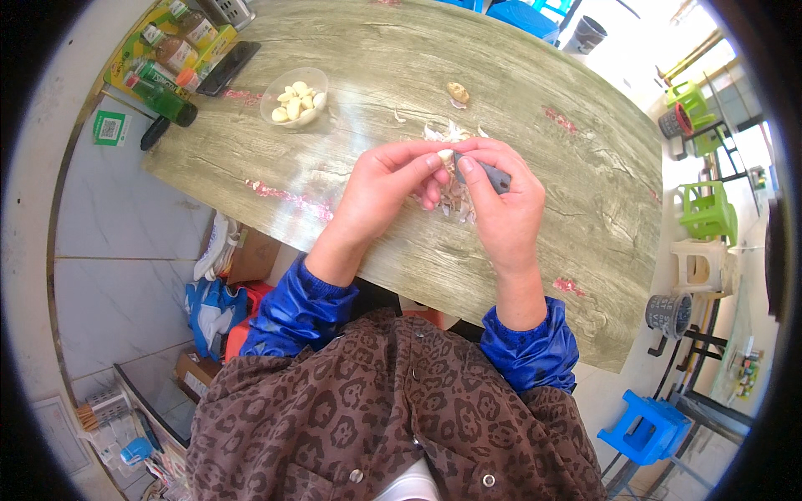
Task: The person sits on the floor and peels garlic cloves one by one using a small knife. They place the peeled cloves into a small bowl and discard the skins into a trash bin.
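Between the fingertips of my left hand is a pale garlic clove. My right hand grips a small dark blade, its edge close against the clove; whether it cuts in is too small to tell. Loose garlic skins lie on the wood-patterned table beneath and beyond both hands. A translucent bowl with several peeled cloves stands on the table to the upper left. Farther off, past the skins, rests a tan knobbly piece, perhaps ginger, with a bit of skin beside it.
Bottles and a black phone are at the table's upper left corner, near the wall. Green stools and a blue stool stand to the right. Bags and cardboard boxes sit below the table's left edge.
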`<state>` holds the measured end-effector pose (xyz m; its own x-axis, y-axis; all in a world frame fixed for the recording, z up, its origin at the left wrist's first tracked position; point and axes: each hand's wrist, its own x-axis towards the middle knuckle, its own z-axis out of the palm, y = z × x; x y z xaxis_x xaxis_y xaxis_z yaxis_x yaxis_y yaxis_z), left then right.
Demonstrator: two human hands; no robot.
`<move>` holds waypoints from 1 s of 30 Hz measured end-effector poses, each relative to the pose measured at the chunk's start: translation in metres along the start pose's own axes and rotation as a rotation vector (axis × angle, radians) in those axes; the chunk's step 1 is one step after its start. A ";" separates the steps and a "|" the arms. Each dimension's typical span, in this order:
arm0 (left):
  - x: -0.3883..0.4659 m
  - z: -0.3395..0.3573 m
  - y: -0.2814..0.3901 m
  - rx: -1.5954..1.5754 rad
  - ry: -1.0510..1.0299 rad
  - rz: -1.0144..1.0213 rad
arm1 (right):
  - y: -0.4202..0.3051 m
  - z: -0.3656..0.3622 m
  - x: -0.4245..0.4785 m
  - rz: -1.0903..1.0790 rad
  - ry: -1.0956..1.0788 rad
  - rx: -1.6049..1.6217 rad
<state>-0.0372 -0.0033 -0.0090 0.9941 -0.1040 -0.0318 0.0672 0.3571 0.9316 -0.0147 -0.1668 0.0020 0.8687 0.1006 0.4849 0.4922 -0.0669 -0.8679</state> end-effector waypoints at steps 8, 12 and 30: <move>0.001 0.002 -0.001 -0.010 0.056 0.040 | 0.001 -0.001 -0.001 0.001 -0.042 -0.005; 0.000 0.003 0.000 0.051 0.053 0.072 | -0.001 0.000 0.000 0.007 -0.044 0.006; -0.001 0.008 -0.005 0.085 0.071 0.102 | -0.002 -0.001 -0.002 0.038 -0.043 0.037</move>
<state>-0.0394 -0.0123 -0.0104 0.9991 -0.0038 0.0420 -0.0392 0.2822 0.9585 -0.0173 -0.1675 0.0033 0.8833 0.1410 0.4472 0.4558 -0.0347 -0.8894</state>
